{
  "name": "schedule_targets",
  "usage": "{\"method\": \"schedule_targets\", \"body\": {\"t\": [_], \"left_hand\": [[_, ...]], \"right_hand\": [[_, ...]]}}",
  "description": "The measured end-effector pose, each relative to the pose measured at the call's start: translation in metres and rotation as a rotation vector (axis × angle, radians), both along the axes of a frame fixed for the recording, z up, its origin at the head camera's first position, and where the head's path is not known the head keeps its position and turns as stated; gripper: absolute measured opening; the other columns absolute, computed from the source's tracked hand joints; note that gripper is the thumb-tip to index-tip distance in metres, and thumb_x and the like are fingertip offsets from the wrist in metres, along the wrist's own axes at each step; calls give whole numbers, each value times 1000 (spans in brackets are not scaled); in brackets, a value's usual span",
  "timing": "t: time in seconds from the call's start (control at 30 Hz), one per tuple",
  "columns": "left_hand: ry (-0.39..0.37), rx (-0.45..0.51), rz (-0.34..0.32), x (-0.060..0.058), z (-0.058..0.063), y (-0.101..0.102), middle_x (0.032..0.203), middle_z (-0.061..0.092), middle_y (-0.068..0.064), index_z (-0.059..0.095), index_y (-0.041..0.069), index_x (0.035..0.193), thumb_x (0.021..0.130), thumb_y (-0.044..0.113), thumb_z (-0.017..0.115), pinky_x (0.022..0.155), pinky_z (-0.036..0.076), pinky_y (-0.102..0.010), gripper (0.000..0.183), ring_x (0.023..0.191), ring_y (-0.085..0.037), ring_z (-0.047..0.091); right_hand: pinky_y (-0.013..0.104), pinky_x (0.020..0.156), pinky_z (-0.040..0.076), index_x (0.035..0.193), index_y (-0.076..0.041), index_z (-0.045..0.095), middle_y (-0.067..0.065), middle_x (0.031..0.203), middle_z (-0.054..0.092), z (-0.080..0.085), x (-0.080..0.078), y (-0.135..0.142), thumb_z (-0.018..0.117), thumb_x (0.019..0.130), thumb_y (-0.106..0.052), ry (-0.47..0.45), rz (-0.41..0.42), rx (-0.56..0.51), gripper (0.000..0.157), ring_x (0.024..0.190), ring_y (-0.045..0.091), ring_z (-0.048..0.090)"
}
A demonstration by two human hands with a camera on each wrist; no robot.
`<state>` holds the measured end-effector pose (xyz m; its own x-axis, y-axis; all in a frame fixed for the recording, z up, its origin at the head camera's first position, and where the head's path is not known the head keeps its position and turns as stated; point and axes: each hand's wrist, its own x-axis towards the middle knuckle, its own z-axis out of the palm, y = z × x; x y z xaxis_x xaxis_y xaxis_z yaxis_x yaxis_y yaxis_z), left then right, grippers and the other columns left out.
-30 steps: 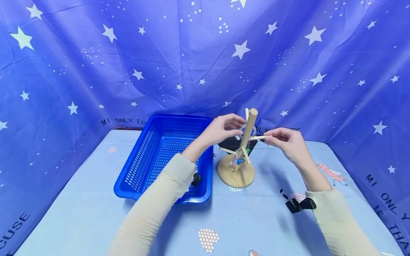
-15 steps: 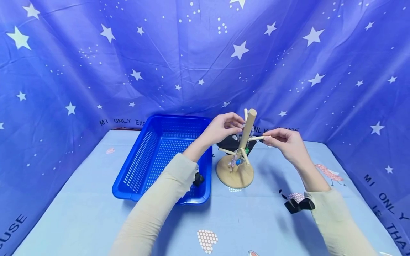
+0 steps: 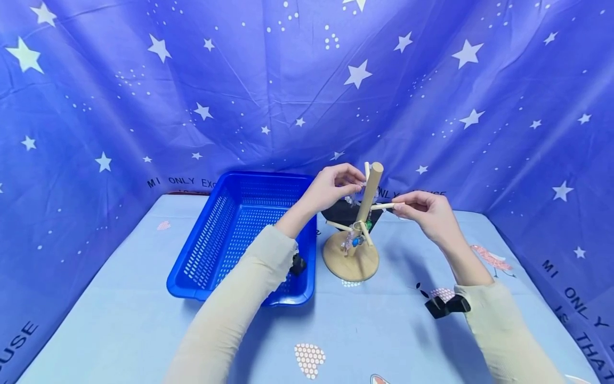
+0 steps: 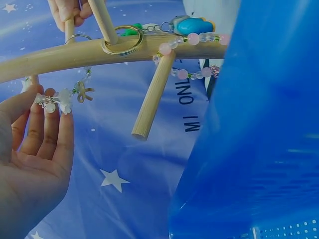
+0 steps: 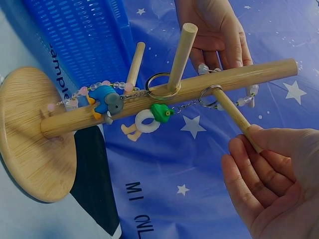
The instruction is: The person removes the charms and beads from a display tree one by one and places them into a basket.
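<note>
Two hands: at the pale wooden peg stand (image 3: pixel 357 234), blue basket (image 3: pixel 230 240) at its 9 o'clock.
Change: left hand (image 3: pixel 331 189) has lifted slightly; clear bead charm (image 4: pixel 57 101) likely coming off.
Left fingers: pinching charm.
Right hand (image 3: pixel 424 213): fingertips pinch 3 o'clock peg (image 5: pixel 234 117).
Stand: upright, keyrings (image 5: pixel 162 85) hanging.

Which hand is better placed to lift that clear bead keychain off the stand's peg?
Left, probably. The left hand already pinches the clear bead keychain by the wooden stand. The right hand is busy holding the tip of a side peg, steadying it.
</note>
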<state>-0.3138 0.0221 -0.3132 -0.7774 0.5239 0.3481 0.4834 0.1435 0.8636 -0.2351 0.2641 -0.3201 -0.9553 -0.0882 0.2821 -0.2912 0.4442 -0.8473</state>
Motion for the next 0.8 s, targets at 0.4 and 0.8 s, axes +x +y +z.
{"method": "schedule_targets", "body": {"t": [0.4,0.8], "left_hand": [[4,42,71,-9,5,7,109,72,-11,68,7,113,96,12,66,82,56,-24,18,98,-24,69],[-11,145,170,-19,11,17,112,72,-13,69,4,111,96,13,66,72,54,-20,17,96,-25,68]], "right_hand": [[16,74,59,110,14,66,-19,81,71,1,-1,1,70,93,-8,6,4,-24,29,75,-2,70],[17,75,60,111,13,65,-23,81,70,-1,-1,1,68,95,-10,-2,4,-2,28,76,-3,70]]}}
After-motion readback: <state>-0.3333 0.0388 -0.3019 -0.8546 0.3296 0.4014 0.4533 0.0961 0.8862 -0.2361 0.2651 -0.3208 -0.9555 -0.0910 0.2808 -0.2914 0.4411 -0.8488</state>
